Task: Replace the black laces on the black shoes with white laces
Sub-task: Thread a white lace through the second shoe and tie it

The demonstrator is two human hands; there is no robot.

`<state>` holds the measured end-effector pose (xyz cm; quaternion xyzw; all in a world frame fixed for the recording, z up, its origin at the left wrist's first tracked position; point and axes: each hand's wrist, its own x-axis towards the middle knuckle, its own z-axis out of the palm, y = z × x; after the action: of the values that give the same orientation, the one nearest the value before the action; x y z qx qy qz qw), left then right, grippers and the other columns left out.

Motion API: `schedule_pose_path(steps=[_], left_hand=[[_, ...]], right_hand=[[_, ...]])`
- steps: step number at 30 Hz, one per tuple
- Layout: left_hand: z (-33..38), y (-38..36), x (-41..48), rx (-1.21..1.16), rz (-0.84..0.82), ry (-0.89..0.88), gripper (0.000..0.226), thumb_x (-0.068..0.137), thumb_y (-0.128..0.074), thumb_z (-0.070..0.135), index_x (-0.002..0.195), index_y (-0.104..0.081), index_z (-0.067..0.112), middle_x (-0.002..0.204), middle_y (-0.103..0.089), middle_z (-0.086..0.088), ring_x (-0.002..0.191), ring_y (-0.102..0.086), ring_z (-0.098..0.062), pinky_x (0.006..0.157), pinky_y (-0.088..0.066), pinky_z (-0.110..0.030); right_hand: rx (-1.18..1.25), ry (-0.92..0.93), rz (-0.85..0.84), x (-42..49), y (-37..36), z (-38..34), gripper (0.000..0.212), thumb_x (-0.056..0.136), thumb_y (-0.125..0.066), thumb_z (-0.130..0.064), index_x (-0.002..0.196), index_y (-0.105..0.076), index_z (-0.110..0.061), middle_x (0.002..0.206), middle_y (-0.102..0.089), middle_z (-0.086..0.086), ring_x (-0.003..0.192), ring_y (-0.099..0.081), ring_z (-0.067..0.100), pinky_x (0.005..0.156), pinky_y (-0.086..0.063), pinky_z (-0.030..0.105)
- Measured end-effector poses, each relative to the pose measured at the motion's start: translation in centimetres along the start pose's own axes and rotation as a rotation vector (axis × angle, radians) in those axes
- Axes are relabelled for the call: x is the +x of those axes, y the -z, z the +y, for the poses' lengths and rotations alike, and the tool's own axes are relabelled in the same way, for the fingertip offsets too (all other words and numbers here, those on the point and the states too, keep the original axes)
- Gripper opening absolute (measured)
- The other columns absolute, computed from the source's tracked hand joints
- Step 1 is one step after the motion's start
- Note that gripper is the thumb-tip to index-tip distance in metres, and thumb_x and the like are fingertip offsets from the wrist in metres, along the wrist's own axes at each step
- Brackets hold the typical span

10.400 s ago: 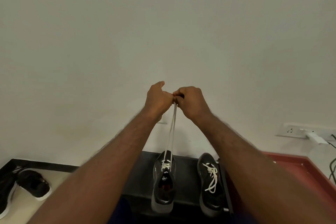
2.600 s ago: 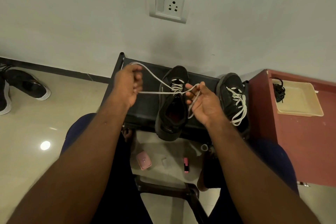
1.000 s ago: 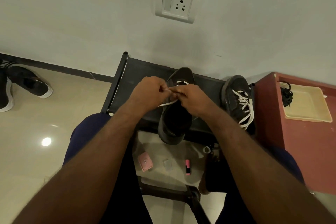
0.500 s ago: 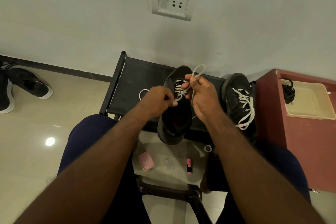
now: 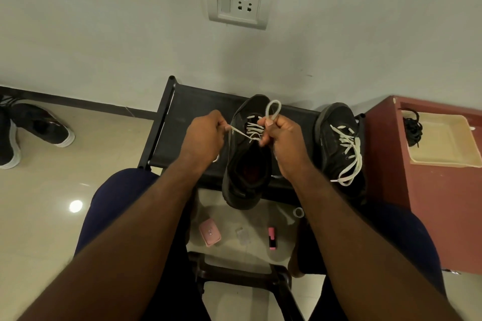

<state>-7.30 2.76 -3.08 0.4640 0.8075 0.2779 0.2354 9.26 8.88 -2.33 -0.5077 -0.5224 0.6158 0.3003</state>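
1. Two knees in dark blue trousers (image 5: 117, 190) fill the bottom of the shot, with a dark chair frame (image 5: 242, 276) between them at 6 o'clock.
2. Just past that on the tile floor are a pink case (image 5: 210, 232), a small pink stick (image 5: 271, 238) and a little clear ring (image 5: 298, 212), all apart from each other.
3. The left hand (image 5: 204, 135) is curled up, pinching one strand of the white lace (image 5: 241, 134). The strand runs pretty straight from the fingertips toward 3 o'clock, to the eyelets.
4. The right hand (image 5: 285, 138) is curled as well, gripping the other part of the same lace. A loop pokes out of the top of the fist toward 12 o'clock.
5. Both hands are over the middle black shoe (image 5: 245, 180), dead centre. Its toe points at 12 o'clock toward the wall and its heel hangs over the near edge of the black bench (image 5: 187, 104). White lacing crosses its upper eyelets.
6. The second black shoe (image 5: 336, 122) sits on the same bench at 3 o'clock from the first, near but not touching. Its second lace (image 5: 349, 154) is threaded, with the ends lying loose down the side.
7. Further toward 3 o'clock is a red cabinet (image 5: 430, 203) with a cream tray (image 5: 443, 138) on top. The black laces (image 5: 412, 126) are bunched at the tray's 9 o'clock edge.
8. Way out at 9 o'clock, more dark shoes with white soles (image 5: 41, 125) lie on the floor.
9. Farthest back, at 12 o'clock, is a white switch-and-socket plate (image 5: 238, 0) on the wall.
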Motion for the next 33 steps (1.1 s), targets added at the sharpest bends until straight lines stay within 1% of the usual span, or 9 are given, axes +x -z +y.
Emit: schedule_pose_path(steps=[4,7,10,12,16,23,26,29,33], left_hand=[[0.8,-0.8,0.4,-0.041,0.110,-0.125,0.013,0.100,-0.050,0.025,0.097,-0.059,0.016,0.077,-0.055,0.009,0.068,-0.055,-0.007,0.060,-0.046,-0.025],[1.2,-2.2,0.4,-0.149,0.091,-0.161,0.010,0.098,-0.053,0.015,0.093,-0.062,0.016,0.080,-0.061,0.006,0.071,-0.058,-0.008,0.062,-0.048,-0.021],[1.1,-3.3,0.7,-0.451,-0.053,0.108,0.011,0.093,-0.061,0.012,0.086,-0.068,0.016,0.082,-0.070,0.000,0.078,-0.068,-0.014,0.074,-0.057,-0.029],[1.5,-3.6,0.3,-0.714,-0.169,0.308,0.008,0.090,-0.067,0.016,0.084,-0.072,0.014,0.083,-0.073,-0.005,0.079,-0.071,-0.018,0.075,-0.059,-0.034],[2.1,-2.5,-0.2,-0.924,-0.248,0.382,0.014,0.092,-0.061,0.008,0.094,-0.073,0.002,0.087,-0.073,-0.011,0.079,-0.070,-0.019,0.070,-0.057,-0.027],[3.0,-1.8,-0.3,-0.656,-0.324,0.061,0.024,0.092,-0.061,0.004,0.071,-0.068,0.014,0.071,-0.068,-0.002,0.069,-0.065,-0.011,0.068,-0.053,-0.026],[3.3,-1.8,-0.1,-0.697,-0.356,0.041,0.014,0.092,-0.062,0.009,0.083,-0.072,0.012,0.080,-0.071,-0.006,0.075,-0.066,-0.018,0.074,-0.056,-0.028],[3.5,-1.8,-0.4,-0.834,-0.345,0.162,0.012,0.094,-0.061,0.016,0.088,-0.072,0.014,0.072,-0.065,0.003,0.062,-0.050,-0.007,0.056,-0.043,-0.018],[2.9,-1.2,-0.3,-0.866,-0.471,0.217,0.012,0.092,-0.059,0.007,0.092,-0.071,0.007,0.077,-0.064,-0.001,0.066,-0.051,-0.007,0.060,-0.040,-0.021]], right_hand=[[-0.224,0.135,-0.130,-0.2,-0.3,-0.2,0.025,0.103,-0.048,-0.012,0.090,-0.070,-0.012,0.060,-0.054,0.009,0.059,-0.050,0.020,0.073,-0.049,0.035],[-0.126,0.113,-0.203,0.3,-0.3,0.0,0.025,0.102,-0.047,-0.010,0.091,-0.069,-0.010,0.060,-0.059,0.008,0.071,-0.065,0.034,0.073,-0.049,0.036],[0.126,0.091,-0.237,0.4,-0.3,0.2,0.023,0.102,-0.046,-0.004,0.095,-0.067,-0.001,0.068,-0.063,0.011,0.097,-0.070,0.036,0.084,-0.052,0.025],[0.166,0.095,-0.254,0.3,-0.2,0.7,0.021,0.101,-0.048,-0.005,0.101,-0.069,-0.001,0.097,-0.073,0.014,0.110,-0.066,0.028,0.096,-0.052,0.031],[-0.285,0.296,-0.312,0.3,-0.2,0.3,0.019,0.096,-0.059,-0.011,0.097,-0.075,-0.021,0.142,-0.056,-0.003,0.134,-0.048,0.010,0.115,-0.037,0.038],[-0.711,0.374,-0.401,0.4,1.4,-3.2,0.015,0.096,-0.061,-0.011,0.097,-0.076,-0.012,0.159,-0.034,-0.002,0.147,-0.026,0.013,0.116,-0.023,0.033],[-0.779,0.353,-0.374,0.6,2.0,-3.3,0.015,0.097,-0.059,-0.011,0.101,-0.074,-0.007,0.154,-0.041,0.004,0.140,-0.037,0.016,0.110,-0.028,0.028],[-0.729,0.338,-0.172,0.9,2.1,-2.6,0.017,0.098,-0.058,-0.011,0.106,-0.073,-0.008,0.107,-0.069,0.004,0.097,-0.062,0.011,0.085,-0.048,0.028],[-0.147,-0.036,-0.069,0.7,0.9,-2.2,0.017,0.098,-0.059,-0.009,0.100,-0.074,-0.015,0.082,-0.071,0.001,0.063,-0.055,0.003,0.054,-0.044,0.015]])
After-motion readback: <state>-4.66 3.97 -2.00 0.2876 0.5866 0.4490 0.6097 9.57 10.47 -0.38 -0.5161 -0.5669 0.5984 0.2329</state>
